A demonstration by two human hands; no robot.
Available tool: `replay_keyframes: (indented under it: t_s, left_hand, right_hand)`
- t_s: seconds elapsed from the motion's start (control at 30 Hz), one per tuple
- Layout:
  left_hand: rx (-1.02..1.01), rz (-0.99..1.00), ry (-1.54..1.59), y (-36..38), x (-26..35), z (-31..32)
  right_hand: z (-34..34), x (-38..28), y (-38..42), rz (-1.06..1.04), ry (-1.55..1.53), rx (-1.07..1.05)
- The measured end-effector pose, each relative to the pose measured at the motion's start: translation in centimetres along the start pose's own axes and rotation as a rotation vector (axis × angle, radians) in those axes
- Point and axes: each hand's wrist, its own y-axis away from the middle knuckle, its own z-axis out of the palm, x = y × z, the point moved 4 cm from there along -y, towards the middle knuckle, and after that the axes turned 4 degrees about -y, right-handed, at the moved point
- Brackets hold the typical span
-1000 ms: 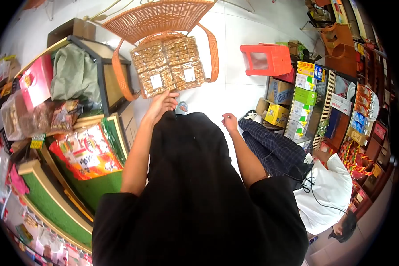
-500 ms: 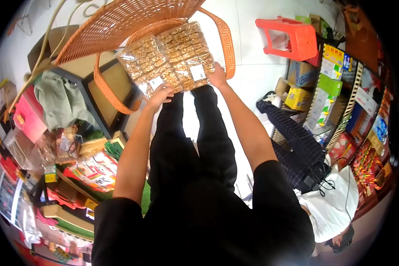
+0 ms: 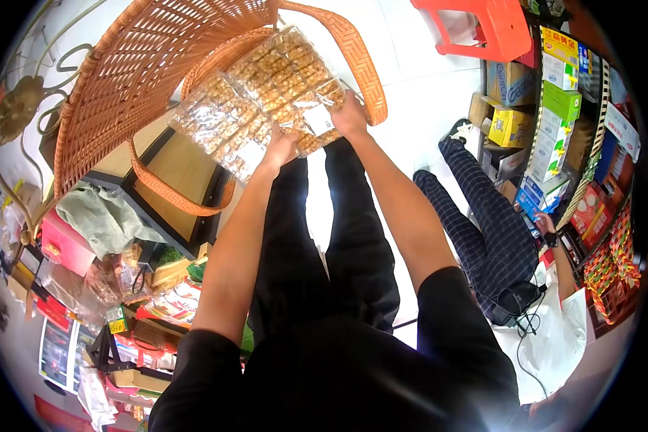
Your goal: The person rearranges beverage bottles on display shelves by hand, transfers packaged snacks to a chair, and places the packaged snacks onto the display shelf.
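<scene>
Two clear packs of brown, nutty-looking snack bars lie side by side, tilted, over the seat area of a wicker chair point(image 3: 108, 93). My left hand point(image 3: 282, 148) grips the lower edge of the left pack point(image 3: 216, 119), near where the two packs meet. My right hand point(image 3: 349, 117) is closed on the lower right corner of the right pack point(image 3: 284, 68), beside its white label point(image 3: 318, 119). The fingertips under the packs are hidden. Woven armrests curve around on both sides, with the right armrest point(image 3: 363, 65) close to my right hand.
At left a black-edged wooden stand point(image 3: 173, 180) carries a grey-green cloth point(image 3: 104, 216). A red plastic stool point(image 3: 493, 29) is at the upper right. Boxed goods point(image 3: 554, 108) line a shelf there, and a co-worker in checked trousers point(image 3: 493, 209) reaches to it.
My left hand has shifted right along the packs towards their join, and the packs tilt a little more. The view has swung; the co-worker's hand now shows at the shelf.
</scene>
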Motion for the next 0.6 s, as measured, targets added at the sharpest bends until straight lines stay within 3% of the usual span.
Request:
replay_keyframes:
  t_s: [0.13, 0.2, 0.33, 0.37, 0.4, 0.5, 0.6]
  left_hand:
    - [0.010, -0.080, -0.068, -1.7, -0.7, -0.5]
    - [0.069, -0.122, -0.037, -2.0, -1.4, -1.0]
    - [0.050, -0.103, -0.010, -2.4, -1.9, -1.8]
    - [0.048, -0.106, -0.024, -2.5, -1.9, -1.7]
    - [0.047, -0.103, -0.019, -2.6, -2.0, -1.8]
    - [-0.015, -0.089, 0.001, -2.1, -1.6, -1.2]
    - [-0.038, -0.126, 0.200, -1.3, -2.1, -0.4]
  right_hand:
    - [0.9, 0.5, 0.9, -0.121, 0.061, 0.128]
    - [0.8, -0.3, 2.9, -0.188, 0.232, 0.164]
    - [-1.4, -2.5, 7.8, -0.384, 0.110, 0.219]
    - [-1.8, -2.2, 8.0, -0.291, -0.132, 0.161]
    - [-2.1, -2.3, 8.3, -0.295, -0.127, 0.162]
    - [0.5, -0.3, 8.0, -0.042, -0.453, -0.340]
    - [2.8, 0.7, 8.5, -0.138, -0.483, -0.278]
